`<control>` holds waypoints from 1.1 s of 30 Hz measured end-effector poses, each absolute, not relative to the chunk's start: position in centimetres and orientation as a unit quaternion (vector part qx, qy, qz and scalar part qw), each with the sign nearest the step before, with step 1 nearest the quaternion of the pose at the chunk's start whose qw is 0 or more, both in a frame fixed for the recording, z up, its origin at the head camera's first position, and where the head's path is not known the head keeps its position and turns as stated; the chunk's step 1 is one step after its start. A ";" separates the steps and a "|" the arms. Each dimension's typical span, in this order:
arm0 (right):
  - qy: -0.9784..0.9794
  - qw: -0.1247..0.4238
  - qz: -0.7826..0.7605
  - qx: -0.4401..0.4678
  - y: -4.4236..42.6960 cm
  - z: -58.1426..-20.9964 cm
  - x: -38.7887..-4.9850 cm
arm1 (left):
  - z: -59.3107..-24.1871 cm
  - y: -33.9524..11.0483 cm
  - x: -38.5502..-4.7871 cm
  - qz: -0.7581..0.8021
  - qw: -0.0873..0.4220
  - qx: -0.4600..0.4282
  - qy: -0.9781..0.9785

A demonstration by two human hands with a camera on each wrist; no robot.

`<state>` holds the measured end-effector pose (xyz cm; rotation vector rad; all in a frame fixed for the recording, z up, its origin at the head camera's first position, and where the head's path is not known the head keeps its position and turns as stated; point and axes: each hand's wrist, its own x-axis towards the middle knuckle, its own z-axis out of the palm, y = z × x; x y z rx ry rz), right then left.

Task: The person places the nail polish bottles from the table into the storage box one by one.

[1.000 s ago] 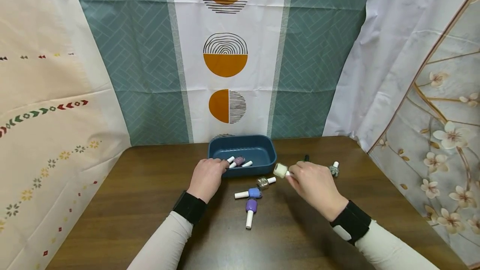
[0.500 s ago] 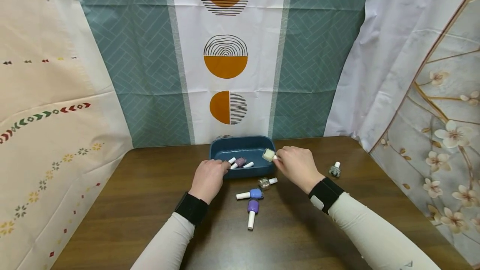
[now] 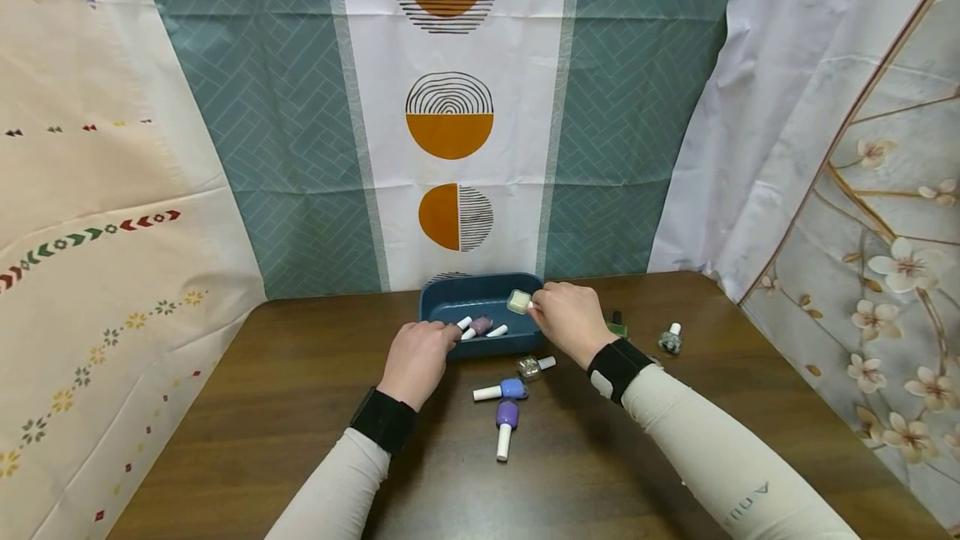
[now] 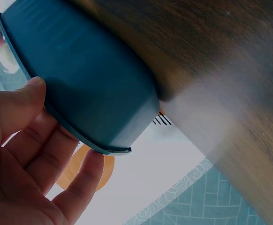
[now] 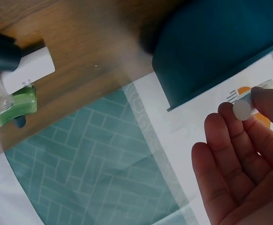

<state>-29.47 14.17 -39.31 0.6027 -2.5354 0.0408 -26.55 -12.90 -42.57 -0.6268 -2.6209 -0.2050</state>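
My left hand holds the left rim of a dark blue plastic bin. In the left wrist view the thumb lies against the bin's outer wall, with the other fingers over its rim. Above the bin's right part, my right hand pinches the white cap of a cream nail polish bottle. That cap shows between thumb and fingers in the right wrist view; the bottle's body is mostly hidden there. Inside the bin lie a mauve nail polish bottle and several white caps, their bottles partly hidden.
In front of the bin lie a glittery nail polish bottle, a blue one and a purple one. Right of my right hand are a green bottle and a dark-flecked one. A patterned curtain hangs behind the table.
My right hand has carried the cream nail polish bottle leftward, from beside the bin to above its right part. The left hand stays on the rim.
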 end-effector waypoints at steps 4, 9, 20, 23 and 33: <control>-0.942 0.254 0.011 0.220 13.6 -39.6 -30.0 | -42.5 -12.9 -26.6 -0.079 0.212 -0.223 -0.948; -0.947 0.236 -0.004 0.217 13.1 -40.1 -30.7 | -42.6 -12.9 -26.6 -0.078 0.214 -0.222 -0.948; -0.956 0.208 -0.035 0.205 11.9 -40.9 -31.6 | -42.6 -12.9 -26.5 -0.074 0.225 -0.223 -0.946; -0.954 0.215 -0.046 0.206 11.7 -40.8 -31.7 | -42.6 -12.8 -26.5 -0.072 0.223 -0.221 -0.947; -0.964 0.181 -0.063 0.183 11.1 -40.8 -32.7 | -42.6 -12.8 -26.6 -0.073 0.213 -0.216 -0.950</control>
